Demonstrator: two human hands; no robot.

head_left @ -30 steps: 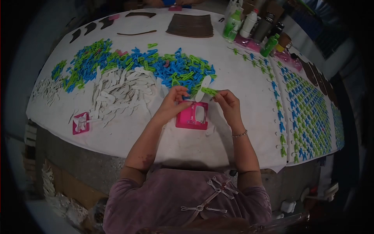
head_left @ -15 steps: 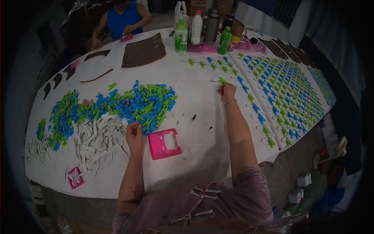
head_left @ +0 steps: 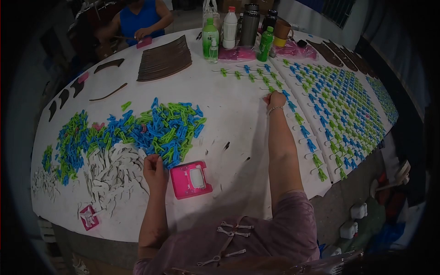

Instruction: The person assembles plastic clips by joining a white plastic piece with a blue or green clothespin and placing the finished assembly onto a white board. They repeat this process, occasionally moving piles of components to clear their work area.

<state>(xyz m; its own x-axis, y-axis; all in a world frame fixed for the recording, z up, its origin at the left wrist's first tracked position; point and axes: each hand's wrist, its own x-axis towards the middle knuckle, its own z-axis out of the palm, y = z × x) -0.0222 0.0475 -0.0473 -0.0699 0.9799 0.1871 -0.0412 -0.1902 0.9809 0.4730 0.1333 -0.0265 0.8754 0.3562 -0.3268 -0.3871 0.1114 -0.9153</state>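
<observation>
Apparently, a clip-laying step: the right hand [head_left: 277, 99], its grip impossible to tell, is at a green clip [head_left: 271, 89] among laid-out clips [head_left: 299, 118]; release calls for undisturbed neighbours. The left hand [head_left: 155, 167], fingers narrow, contents hidden, is beside the clip pile [head_left: 176, 130]. White table [head_left: 236, 117]; dim room; bottles [head_left: 230, 30] beyond.

Dressed in a dusty purple top [head_left: 266, 245], velvety-looking, with short, loose sleeves [head_left: 295, 214]. Trimmed at the chest with 2 pale fastenings [head_left: 235, 231] of looped cord, set along a thin, slanting edging [head_left: 228, 245]. Circled just behind the right hand [head_left: 276, 98] with a thin, pale bracelet [head_left: 275, 108] of small links or beads.
</observation>
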